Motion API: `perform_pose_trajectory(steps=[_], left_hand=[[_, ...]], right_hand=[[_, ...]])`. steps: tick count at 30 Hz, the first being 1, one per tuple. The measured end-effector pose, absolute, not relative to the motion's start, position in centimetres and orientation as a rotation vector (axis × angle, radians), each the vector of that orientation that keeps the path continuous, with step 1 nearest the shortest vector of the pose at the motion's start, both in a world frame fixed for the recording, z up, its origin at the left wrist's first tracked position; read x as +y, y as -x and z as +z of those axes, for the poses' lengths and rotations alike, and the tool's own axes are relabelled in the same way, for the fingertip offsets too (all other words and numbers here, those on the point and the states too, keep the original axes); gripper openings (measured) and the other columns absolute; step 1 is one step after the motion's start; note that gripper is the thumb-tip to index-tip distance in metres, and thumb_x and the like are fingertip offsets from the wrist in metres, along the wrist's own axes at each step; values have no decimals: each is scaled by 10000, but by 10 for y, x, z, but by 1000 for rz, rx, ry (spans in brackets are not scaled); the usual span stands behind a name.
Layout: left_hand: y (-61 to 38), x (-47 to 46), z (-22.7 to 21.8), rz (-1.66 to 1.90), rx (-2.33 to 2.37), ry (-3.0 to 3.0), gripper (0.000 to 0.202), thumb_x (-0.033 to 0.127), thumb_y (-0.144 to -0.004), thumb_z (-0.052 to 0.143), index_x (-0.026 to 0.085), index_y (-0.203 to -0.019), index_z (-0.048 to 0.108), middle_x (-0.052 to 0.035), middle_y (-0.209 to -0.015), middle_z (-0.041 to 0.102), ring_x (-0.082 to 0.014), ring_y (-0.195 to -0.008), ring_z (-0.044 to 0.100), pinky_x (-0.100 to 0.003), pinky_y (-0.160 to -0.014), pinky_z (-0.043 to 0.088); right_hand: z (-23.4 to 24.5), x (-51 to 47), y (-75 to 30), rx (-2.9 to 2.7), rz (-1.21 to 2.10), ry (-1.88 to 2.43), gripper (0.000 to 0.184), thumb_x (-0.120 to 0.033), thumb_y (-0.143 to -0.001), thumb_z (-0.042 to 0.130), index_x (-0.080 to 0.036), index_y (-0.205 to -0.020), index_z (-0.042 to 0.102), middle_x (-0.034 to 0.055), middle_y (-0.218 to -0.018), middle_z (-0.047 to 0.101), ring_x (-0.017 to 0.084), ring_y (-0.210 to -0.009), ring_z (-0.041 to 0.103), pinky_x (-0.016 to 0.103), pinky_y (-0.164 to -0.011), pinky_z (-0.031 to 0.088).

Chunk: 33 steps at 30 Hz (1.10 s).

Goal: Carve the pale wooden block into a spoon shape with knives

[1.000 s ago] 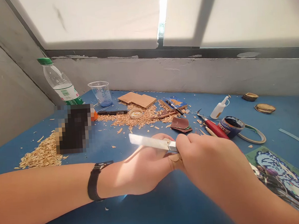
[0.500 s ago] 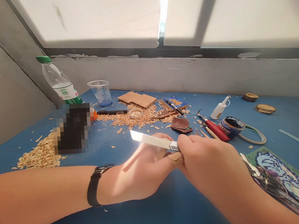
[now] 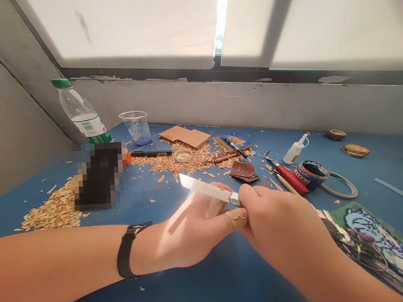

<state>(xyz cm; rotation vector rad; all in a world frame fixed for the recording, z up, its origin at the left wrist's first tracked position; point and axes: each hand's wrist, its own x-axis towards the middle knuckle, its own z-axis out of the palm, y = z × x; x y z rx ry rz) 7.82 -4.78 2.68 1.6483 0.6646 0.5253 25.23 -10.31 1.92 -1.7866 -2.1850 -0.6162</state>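
Note:
My right hand is closed on the handle of a knife, whose bright flat blade points left and slightly up over my left hand. My left hand, with a black watch strap on the wrist, is curled round a small pale piece that is mostly hidden under the blade. A tan wrap covers the left thumb tip, which presses against my right hand. Both hands hover just above the blue table.
Behind the hands lie wood shavings, wooden blocks, a black marker, brown sandpaper, a red-handled tool, a tape roll and a glue bottle. At left are a water bottle, a plastic cup and a shavings pile. A printed picture lies at right.
The knife blade has shifted a little to the right and tilted more steeply, its tip rising. Both hands stay together in nearly the same spot.

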Motion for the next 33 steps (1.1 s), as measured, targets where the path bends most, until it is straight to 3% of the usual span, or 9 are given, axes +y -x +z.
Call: perform_pose_trajectory(steps=[6, 12, 15, 21, 28, 31, 33], left_hand=[[-75, -44, 43, 398, 570, -1756, 192, 323, -1015, 606, 173, -939, 700, -54, -904, 684, -191, -873, 635, -278, -740, 532], [-76, -46, 40, 391, 627, -1743, 151, 321, -1002, 604, 176, -964, 620, -58, -998, 654, -179, -855, 633, -278, -730, 541], [-76, -46, 35, 445, 595, -1722, 127, 300, -1004, 586, 185, -952, 587, -43, -956, 632, -173, -863, 626, -282, -762, 539], [-75, -45, 39, 438, 581, -1732, 174, 307, -1007, 600, 176, -896, 577, 4, -859, 541, -117, -733, 498, -258, -659, 447], [-74, -50, 36, 480, 705, -1754, 163, 315, -1034, 589, 174, -978, 646, -61, -1025, 657, -170, -875, 596, -300, -760, 492], [-75, -49, 30, 566, 728, -1721, 126, 286, -1016, 609, 187, -949, 650, -13, -842, 638, -161, -781, 584, -293, -718, 480], [-76, -47, 27, 574, 725, -1660, 83, 267, -979, 647, 196, -939, 641, 33, -684, 552, -149, -668, 539, -288, -651, 456]], right_hand=[[37, -103, -269, -2391, -480, 1546, 214, -195, -834, 627, -248, -697, 471, -47, -580, 563, 153, -459, 481, 314, -518, 164], [29, -110, -266, -2312, -493, 1575, 182, -208, -849, 597, -249, -720, 475, -37, -583, 550, 155, -473, 464, 321, -538, 136], [20, -112, -261, -2237, -573, 1613, 149, -176, -856, 552, -248, -742, 490, -26, -579, 518, 167, -457, 435, 316, -540, 132], [19, -112, -259, -2218, -633, 1561, 163, -92, -812, 515, -237, -737, 505, -15, -583, 500, 167, -455, 417, 315, -545, 137], [16, -105, -256, -2159, -637, 1659, 155, -111, -772, 565, -234, -701, 502, -17, -572, 520, 155, -461, 455, 302, -533, 131], [18, -104, -249, -2144, -626, 1740, 199, -90, -698, 624, -233, -680, 486, -33, -537, 523, 145, -438, 494, 274, -496, 142], [19, -105, -245, -2119, -655, 1783, 251, -60, -645, 649, -234, -660, 469, -39, -507, 514, 149, -416, 510, 261, -475, 145]])
